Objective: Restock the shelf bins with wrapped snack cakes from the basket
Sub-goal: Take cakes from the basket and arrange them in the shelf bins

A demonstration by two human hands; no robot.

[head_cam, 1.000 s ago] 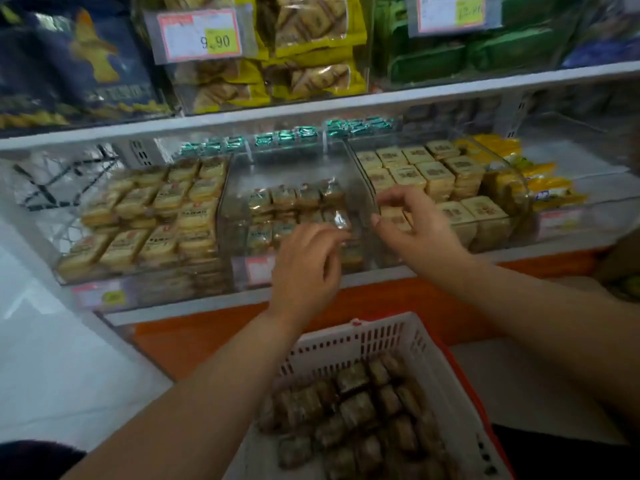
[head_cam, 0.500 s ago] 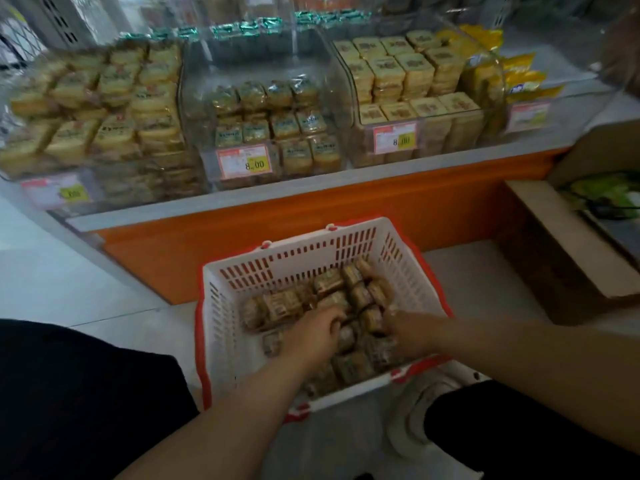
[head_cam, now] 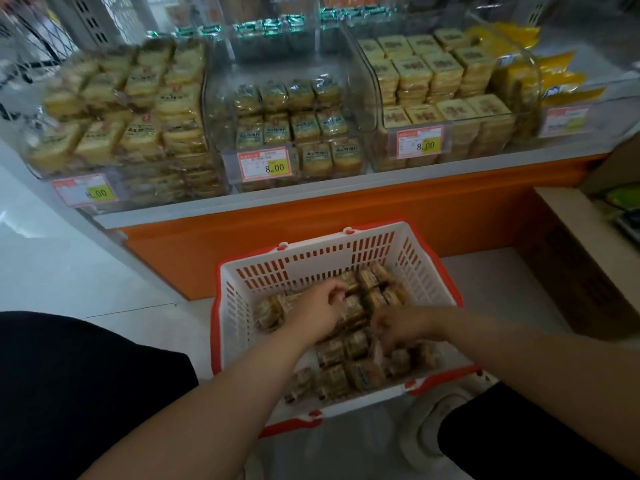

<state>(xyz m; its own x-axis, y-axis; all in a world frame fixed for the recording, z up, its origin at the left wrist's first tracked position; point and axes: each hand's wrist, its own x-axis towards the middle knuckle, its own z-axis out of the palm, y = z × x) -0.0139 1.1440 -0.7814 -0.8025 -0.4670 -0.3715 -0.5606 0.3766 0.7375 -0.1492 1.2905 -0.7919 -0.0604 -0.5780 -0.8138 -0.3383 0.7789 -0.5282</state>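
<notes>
Partly blurred right hand among snack cakes.

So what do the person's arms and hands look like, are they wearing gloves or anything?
No gloves. Both the left hand and the right hand are bare, and both forearms are bare up to the frame edge, with no sleeves, watch, rings or bracelets showing.

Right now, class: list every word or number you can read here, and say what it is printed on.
"8.00": left bin's price tag
"8.00": middle bin's price tag
"8.00": right bin's price tag
Far-right price tag: blurred, unreadable
Small print on the tags and on the cake wrappers: too blurred to read
</notes>
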